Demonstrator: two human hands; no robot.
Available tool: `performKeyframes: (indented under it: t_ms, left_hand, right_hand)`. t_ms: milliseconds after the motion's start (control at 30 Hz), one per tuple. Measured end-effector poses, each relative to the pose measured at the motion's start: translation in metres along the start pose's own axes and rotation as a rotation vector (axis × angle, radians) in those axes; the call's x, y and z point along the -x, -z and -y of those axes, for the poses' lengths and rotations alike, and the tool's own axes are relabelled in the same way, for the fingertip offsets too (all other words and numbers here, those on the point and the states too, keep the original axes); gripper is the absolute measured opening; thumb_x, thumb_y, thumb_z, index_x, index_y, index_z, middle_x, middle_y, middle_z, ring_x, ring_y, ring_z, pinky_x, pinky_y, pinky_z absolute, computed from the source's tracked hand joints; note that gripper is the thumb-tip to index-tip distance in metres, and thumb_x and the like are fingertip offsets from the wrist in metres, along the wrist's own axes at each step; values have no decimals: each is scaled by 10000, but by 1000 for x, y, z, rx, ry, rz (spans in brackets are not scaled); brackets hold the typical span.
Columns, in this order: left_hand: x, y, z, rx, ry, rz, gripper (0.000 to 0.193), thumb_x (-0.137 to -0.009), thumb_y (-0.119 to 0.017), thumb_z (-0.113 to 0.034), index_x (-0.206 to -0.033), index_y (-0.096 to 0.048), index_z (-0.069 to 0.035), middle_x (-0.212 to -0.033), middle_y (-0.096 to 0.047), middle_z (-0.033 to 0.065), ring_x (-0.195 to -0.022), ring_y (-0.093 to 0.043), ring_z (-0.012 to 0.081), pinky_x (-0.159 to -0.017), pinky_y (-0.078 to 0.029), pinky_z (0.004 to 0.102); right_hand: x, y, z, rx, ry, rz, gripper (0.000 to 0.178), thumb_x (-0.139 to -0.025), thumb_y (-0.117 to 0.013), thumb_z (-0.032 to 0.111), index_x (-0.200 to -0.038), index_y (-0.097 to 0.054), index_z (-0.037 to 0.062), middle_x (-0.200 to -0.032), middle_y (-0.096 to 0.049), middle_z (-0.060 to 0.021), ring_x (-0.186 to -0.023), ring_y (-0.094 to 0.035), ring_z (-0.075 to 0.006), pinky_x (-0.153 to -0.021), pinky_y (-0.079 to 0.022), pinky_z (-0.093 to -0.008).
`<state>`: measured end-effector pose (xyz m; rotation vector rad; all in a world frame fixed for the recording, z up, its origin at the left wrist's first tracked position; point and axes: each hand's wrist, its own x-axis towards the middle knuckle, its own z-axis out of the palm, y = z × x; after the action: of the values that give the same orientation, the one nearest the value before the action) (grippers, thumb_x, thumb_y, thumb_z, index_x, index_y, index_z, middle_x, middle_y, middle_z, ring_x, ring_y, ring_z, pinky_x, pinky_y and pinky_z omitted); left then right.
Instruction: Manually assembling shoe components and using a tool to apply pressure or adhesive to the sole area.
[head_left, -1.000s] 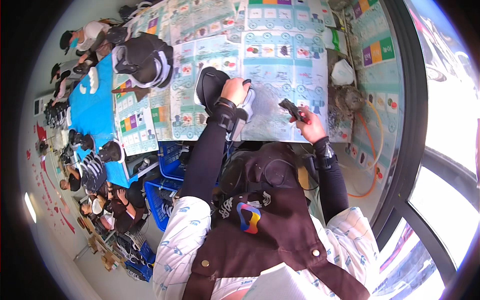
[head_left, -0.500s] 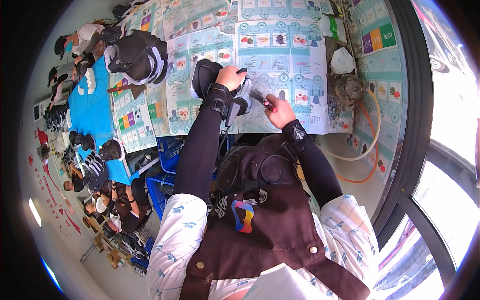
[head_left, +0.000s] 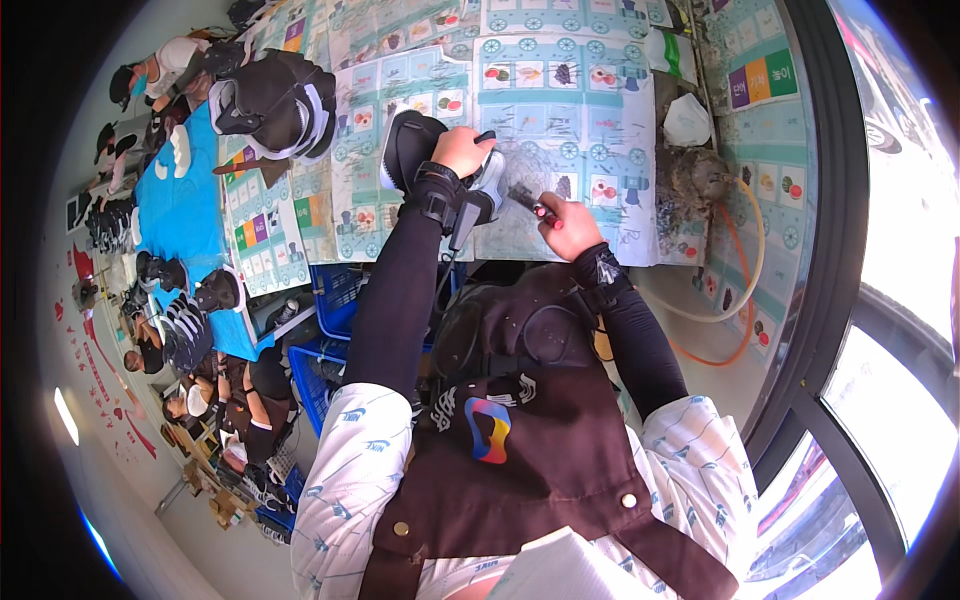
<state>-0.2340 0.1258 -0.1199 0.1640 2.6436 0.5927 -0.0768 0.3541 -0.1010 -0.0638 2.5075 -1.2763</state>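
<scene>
Drawing closer since a moment ago, the right hand (head_left: pixel 568 226) is gripping a brush (head_left: pixel 527 199) beside the shoe (head_left: pixel 425 150) clasped by the left hand (head_left: pixel 462 152) on the table (head_left: pixel 560 100), likely mid-gluing, needing steady strokes next.

Black-and-grey shoe (head_left: pixel 425 150), red-handled brush (head_left: pixel 532 203) (teal chequered table cover (head_left: pixel 590 110)).

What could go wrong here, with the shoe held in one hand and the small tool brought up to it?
The left hand grips the black-and-white shoe near the table edge, so a slip might drop it toward the blue crates. The tool in the right hand works close to the left fingers and could nick them.
</scene>
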Motion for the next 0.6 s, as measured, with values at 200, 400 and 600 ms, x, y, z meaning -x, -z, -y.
performKeyframes:
  t_ms: [200,400,600]
  left_hand:
    - [17,4,-3,68,-6,-26,437,-918,-710,-445,-932,-756,-11,-778,-712,216,-768,-717,386,-719,-548,449]
    - [41,9,0,123,-38,-67,431,-922,-708,-438,-909,-747,-9,-738,-695,203,-740,-709,388,-690,-540,448]
    - [65,5,3,132,-66,-112,348,-880,-764,-360,-957,-741,-22,-798,-709,206,-761,-707,390,-694,-545,440]
  right_hand:
    - [0,-12,-7,10,47,114,219,-820,-573,161,-988,-667,56,-830,-680,-263,-852,-659,-488,-802,-522,-578]
    - [-2,-4,0,-44,-31,44,207,-818,-583,160,-970,-675,54,-856,-676,-279,-873,-654,-492,-800,-519,-569]
    - [1,-11,-6,-90,-45,196,247,-824,-604,185,-1012,-680,44,-906,-688,-266,-902,-658,-481,-808,-513,-551]
